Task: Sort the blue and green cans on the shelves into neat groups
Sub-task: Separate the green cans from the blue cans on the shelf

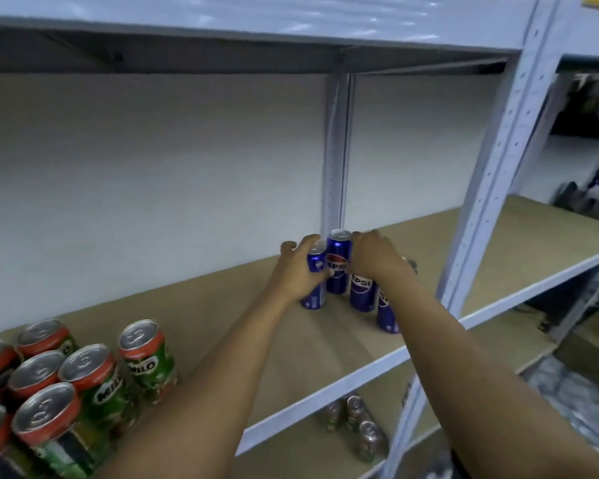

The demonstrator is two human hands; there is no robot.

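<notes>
Several tall blue Pepsi cans stand together near the back of the brown shelf board (pixel 329 344). My left hand (pixel 300 267) grips the leftmost blue can (pixel 314 295) around its upper half. My right hand (pixel 374 255) lies over the top of another blue can (pixel 361 292), fingers curled around it. Between the two hands stands a blue can (pixel 338 264) at the back, untouched on its front. One more blue can (pixel 387 314) stands closest to me, partly behind my right forearm. Several green Milo cans (pixel 94 378) with red rims stand grouped at the lower left of the same shelf.
A grey metal upright (pixel 491 174) rises right of the blue cans, with another post (pixel 336 150) behind them. The shelf above (pixel 256 32) overhangs. Three cans (pixel 357 420) stand on the lower shelf. The neighbouring shelf at right holds dark blurred items (pixel 588 202).
</notes>
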